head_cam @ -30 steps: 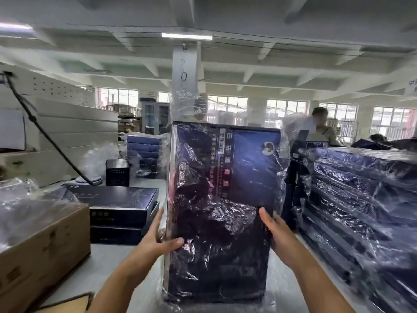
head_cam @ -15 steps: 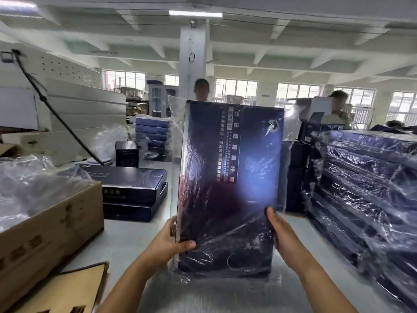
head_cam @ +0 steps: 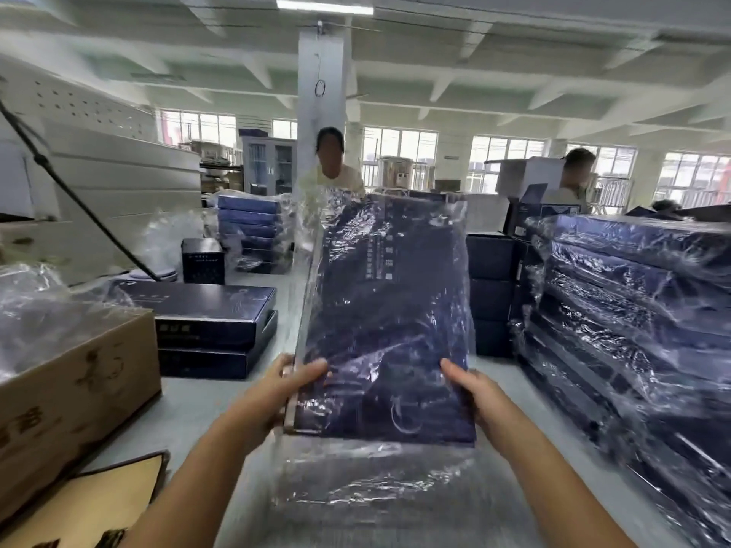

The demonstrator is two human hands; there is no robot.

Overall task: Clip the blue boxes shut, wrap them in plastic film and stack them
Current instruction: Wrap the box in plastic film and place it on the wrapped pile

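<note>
Both hands are holding a dark blue flat cardboard box (head_cam: pixel 387 318) upright in front of the person, over the middle of the pale grey worktable (head_cam: pixel 190 413), with its top leaning away from the camera. The left hand (head_cam: pixel 285 389) is gripping the lower left edge, thumb lying across the front face and fingers curling round behind. The right hand (head_cam: pixel 474 393) is gripping the lower right edge likewise, thumb on the front, fingers out of sight behind. Crinkled clear plastic film (head_cam: pixel 368 480) is covering the box's front and trailing below its bottom edge in a loose sheet. Whether that bottom edge is touching the table cannot be told.

To the right, near the held box, a tall stack of film-wrapped blue boxes (head_cam: pixel 633 310) is sitting on the table. To the left, two unwrapped dark blue boxes (head_cam: pixel 209 318) are lying one on the other. Nearer the camera a brown cardboard carton (head_cam: pixel 71 389) is standing with bunched film on top. A small black cube-shaped box (head_cam: pixel 202 261) is standing behind the pair. A person in a pale top (head_cam: pixel 334 168) is standing beyond the held box, beside a white square pillar (head_cam: pixel 322 112)
</note>
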